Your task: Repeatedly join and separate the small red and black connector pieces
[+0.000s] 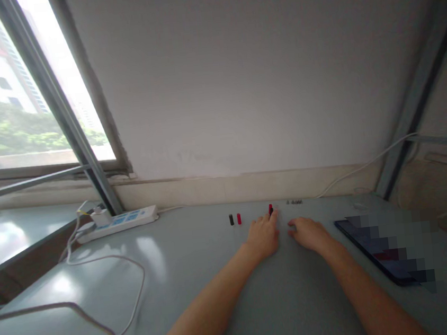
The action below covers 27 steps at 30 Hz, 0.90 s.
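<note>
My left hand point(263, 237) reaches over the grey tabletop with its index finger stretched out. Just beyond its fingertips stand a small red cylinder point(269, 206) and a black one point(271, 211), the black partly hidden by the fingers; I cannot tell whether they touch it. To the left, a second black cylinder point(231, 220) and a second red cylinder point(239, 218) stand upright side by side. My right hand point(307, 231) hovers low or rests on the table, fingers bent with a gap between them, nothing visible inside. Several tiny metallic pieces point(294, 202) lie in a row beyond it.
A white power strip point(133, 217) with a plugged-in adapter lies at the back left, its cable point(142, 288) looping over the table. At the right lies a dark tablet-like device point(376, 252), partly pixelated. The wall point(217, 109) closes off the back; metal posts point(417, 78) flank the table.
</note>
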Motion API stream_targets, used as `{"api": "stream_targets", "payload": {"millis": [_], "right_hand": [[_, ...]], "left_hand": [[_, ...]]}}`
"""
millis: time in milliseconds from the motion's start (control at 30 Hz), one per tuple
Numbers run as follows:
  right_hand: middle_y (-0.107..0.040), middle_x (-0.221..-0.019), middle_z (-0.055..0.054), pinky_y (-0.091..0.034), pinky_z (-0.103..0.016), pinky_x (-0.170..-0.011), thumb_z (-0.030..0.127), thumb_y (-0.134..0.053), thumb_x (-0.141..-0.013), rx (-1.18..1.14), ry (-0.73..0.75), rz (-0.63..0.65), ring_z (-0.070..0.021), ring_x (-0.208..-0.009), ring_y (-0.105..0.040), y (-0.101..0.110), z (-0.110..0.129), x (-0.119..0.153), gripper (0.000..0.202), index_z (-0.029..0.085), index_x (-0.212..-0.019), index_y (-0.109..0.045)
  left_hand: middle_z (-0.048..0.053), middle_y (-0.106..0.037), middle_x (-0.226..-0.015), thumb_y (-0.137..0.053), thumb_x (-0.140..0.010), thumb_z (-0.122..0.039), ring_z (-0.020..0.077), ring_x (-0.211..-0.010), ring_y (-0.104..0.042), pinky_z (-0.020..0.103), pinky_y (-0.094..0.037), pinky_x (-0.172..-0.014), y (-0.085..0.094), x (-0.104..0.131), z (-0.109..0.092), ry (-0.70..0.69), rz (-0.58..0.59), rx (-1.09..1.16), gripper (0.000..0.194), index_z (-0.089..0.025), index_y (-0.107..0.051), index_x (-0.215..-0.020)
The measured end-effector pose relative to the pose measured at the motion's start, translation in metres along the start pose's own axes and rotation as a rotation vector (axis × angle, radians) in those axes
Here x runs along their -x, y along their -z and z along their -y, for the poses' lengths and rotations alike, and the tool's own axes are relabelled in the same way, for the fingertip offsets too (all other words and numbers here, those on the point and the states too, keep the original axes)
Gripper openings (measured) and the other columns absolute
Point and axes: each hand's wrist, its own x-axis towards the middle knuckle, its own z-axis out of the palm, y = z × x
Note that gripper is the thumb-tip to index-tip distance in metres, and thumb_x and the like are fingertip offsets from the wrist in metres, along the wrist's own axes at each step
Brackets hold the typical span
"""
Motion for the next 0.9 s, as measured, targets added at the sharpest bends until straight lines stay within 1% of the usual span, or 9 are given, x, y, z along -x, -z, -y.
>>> {"api": "stream_targets", "payload": {"millis": [67,133,233,333,433,567,633,733,900], "right_hand": [[-0.057,-0.114,-0.011,-0.040,-0.039,-0.084,0.027,-0.048,-0.078,0.005,0.022,0.054,-0.0263,-0.105,-0.052,0.001,0.003,0.002,0.035,0.020,-0.111,-0.057],[-0.051,-0.122,-0.010,-0.038,-0.042,-0.087,0.028,-0.046,-0.078,0.002,0.063,0.078,-0.0268,-0.110,-0.048,-0.001,0.005,0.003,0.040,0.021,-0.117,-0.052],[-0.041,-0.131,-0.012,-0.035,-0.045,-0.090,0.032,-0.043,-0.080,0.009,0.087,0.098,-0.0280,-0.116,-0.041,-0.005,0.006,0.003,0.045,0.021,-0.123,-0.045],[-0.038,-0.133,-0.012,-0.033,-0.046,-0.091,0.034,-0.041,-0.081,0.027,0.076,0.121,-0.0281,-0.118,-0.038,-0.009,0.008,0.003,0.047,0.021,-0.127,-0.041],[-0.036,-0.135,-0.011,-0.032,-0.046,-0.093,0.036,-0.036,-0.083,0.035,0.077,0.125,-0.0273,-0.121,-0.035,-0.011,0.011,0.003,0.048,0.023,-0.129,-0.037],[-0.033,-0.136,-0.011,-0.030,-0.047,-0.094,0.037,-0.031,-0.085,0.031,0.077,0.128,-0.0267,-0.123,-0.030,-0.013,0.013,0.003,0.048,0.023,-0.130,-0.034],[-0.033,-0.137,-0.010,-0.030,-0.047,-0.094,0.038,-0.030,-0.085,0.026,0.080,0.125,-0.0263,-0.124,-0.030,-0.015,0.014,0.002,0.048,0.023,-0.130,-0.034],[-0.032,-0.137,-0.011,-0.028,-0.047,-0.094,0.039,-0.029,-0.085,0.008,0.083,0.118,-0.0263,-0.124,-0.029,-0.017,0.013,0.001,0.049,0.022,-0.131,-0.033],[-0.031,-0.137,-0.010,-0.025,-0.049,-0.096,0.039,-0.028,-0.085,-0.019,0.067,0.117,-0.0260,-0.125,-0.027,-0.020,0.013,-0.001,0.049,0.023,-0.131,-0.032]], "left_hand": [[0.013,-0.054,-0.112,-0.040,-0.078,-0.018,0.0244,-0.100,-0.051,0.036,-0.040,-0.081,-0.005,-0.005,0.001,0.052,-0.019,0.001,0.058,-0.014,-0.022,-0.133],[0.011,-0.055,-0.110,-0.039,-0.079,-0.018,0.0239,-0.099,-0.051,0.036,-0.040,-0.080,-0.009,-0.009,0.002,0.089,-0.042,-0.007,0.056,-0.016,-0.022,-0.133],[0.010,-0.057,-0.105,-0.034,-0.081,-0.016,0.0234,-0.097,-0.052,0.036,-0.040,-0.079,-0.013,-0.011,0.004,0.087,-0.060,-0.027,0.045,-0.019,-0.036,-0.126],[0.008,-0.058,-0.102,-0.034,-0.081,-0.015,0.0225,-0.095,-0.053,0.035,-0.039,-0.079,-0.014,-0.014,0.006,0.081,-0.093,-0.033,0.036,-0.019,-0.049,-0.113],[0.008,-0.059,-0.102,-0.037,-0.080,-0.015,0.0215,-0.094,-0.054,0.033,-0.039,-0.078,-0.012,-0.018,0.006,0.114,-0.117,-0.019,0.029,-0.018,-0.053,-0.104],[0.007,-0.062,-0.096,-0.039,-0.081,-0.016,0.0208,-0.091,-0.055,0.033,-0.038,-0.076,-0.008,-0.020,0.007,0.129,-0.103,-0.003,0.022,-0.017,-0.054,-0.096],[0.008,-0.063,-0.093,-0.040,-0.081,-0.018,0.0208,-0.089,-0.056,0.033,-0.037,-0.077,-0.006,-0.017,0.009,0.122,-0.100,0.009,0.019,-0.017,-0.055,-0.092],[0.007,-0.064,-0.090,-0.045,-0.079,-0.019,0.0202,-0.087,-0.057,0.033,-0.036,-0.076,-0.003,-0.009,0.015,0.134,-0.127,0.082,0.015,-0.017,-0.058,-0.086],[0.004,-0.065,-0.078,-0.052,-0.072,-0.017,0.0148,-0.067,-0.057,0.027,-0.038,-0.065,-0.005,0.014,0.031,0.258,-0.219,0.354,0.010,-0.017,-0.060,-0.078]]}}
